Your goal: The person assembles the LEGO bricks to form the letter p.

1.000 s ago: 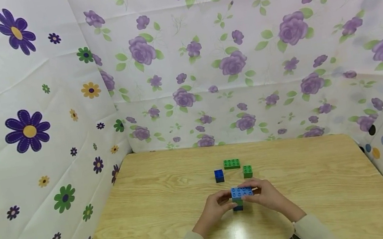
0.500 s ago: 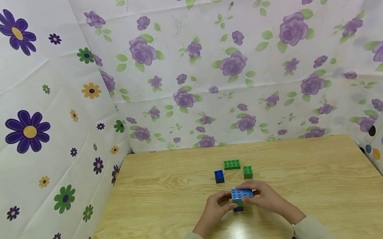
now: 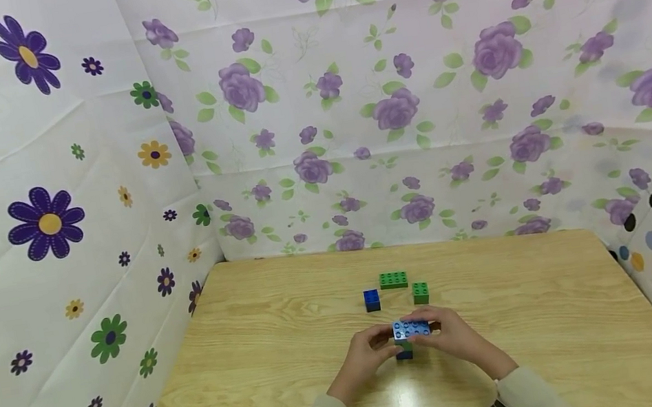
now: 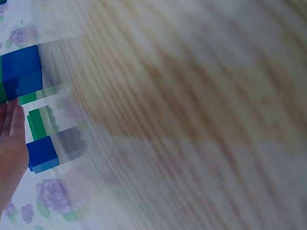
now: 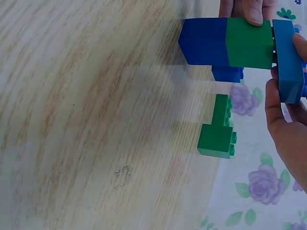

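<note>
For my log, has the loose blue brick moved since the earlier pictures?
No; in the head view, the loose blue brick keeps its place against the table's far edge.

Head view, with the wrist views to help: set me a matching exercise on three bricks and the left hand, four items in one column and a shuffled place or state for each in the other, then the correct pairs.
Column one
1. light blue brick
2. long green brick
3. loose dark blue brick
4. left hand

Column two
A. leftmost of the three loose bricks in the head view
B. gripping the stacked green brick
C. held in the right hand
D. farthest from the person

Pairs: 1-C, 2-D, 3-A, 4-B
</note>
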### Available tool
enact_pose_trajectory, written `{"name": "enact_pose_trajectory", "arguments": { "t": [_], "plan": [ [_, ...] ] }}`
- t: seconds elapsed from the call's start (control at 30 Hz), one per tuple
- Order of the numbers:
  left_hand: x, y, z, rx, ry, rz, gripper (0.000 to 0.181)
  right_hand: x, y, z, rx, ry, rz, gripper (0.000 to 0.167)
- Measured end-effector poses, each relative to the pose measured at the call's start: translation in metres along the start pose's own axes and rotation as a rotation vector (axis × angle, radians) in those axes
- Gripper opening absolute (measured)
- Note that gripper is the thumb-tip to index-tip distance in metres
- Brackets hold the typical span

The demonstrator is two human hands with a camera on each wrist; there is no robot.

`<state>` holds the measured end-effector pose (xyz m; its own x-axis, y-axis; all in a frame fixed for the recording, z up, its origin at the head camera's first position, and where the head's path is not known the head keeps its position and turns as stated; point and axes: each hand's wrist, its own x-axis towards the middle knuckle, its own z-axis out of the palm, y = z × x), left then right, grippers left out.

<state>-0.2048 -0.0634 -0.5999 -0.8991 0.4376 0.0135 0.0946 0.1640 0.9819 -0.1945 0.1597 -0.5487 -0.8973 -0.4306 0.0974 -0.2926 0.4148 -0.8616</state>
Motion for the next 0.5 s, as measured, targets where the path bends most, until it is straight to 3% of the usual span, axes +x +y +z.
{"name": "enact_pose_trajectory", "arguments": {
  "t": [0.5],
  "plan": [
    [0.0004, 0.0015, -0.0002, -0.014, -0.009, -0.014, 0.04, 0.0028, 0.0044, 0.0001, 0.002, -0.011, 0.033, 0.04]
  ]
}}
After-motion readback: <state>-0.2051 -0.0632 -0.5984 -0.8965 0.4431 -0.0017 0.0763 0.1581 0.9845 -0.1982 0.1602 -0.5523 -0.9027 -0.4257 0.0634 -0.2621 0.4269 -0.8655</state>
